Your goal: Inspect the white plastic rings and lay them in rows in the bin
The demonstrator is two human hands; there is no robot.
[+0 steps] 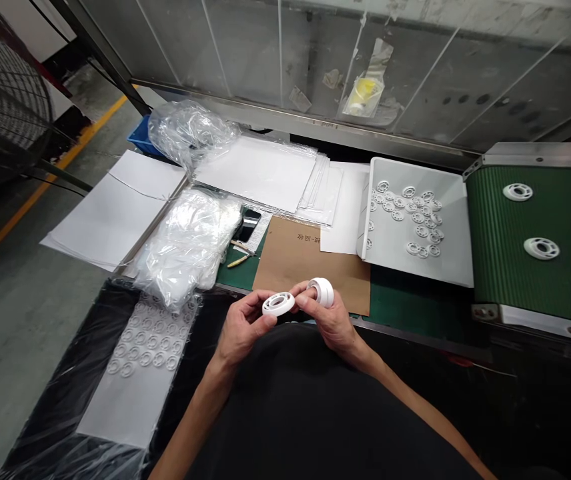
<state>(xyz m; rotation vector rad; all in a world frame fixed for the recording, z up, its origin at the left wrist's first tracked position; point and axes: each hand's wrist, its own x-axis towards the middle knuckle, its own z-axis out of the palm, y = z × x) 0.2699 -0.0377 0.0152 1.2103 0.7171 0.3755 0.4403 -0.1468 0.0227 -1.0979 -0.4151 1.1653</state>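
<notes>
Pinching a white slotted ring [278,311] at its rim, the left hand [245,327] holds it above the dark-clothed lap, face tipped upward, broad width running left to right. The right hand [333,323] curls round a grooved white piece [324,293] standing edge-on, its lower part hidden. Ahead lies brown cardboard [285,257]; rightward, a grey tray [385,240], then a green conveyor [495,267], cut off.

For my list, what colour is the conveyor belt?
The belt is ribbed green; the head view shows it best.
</notes>
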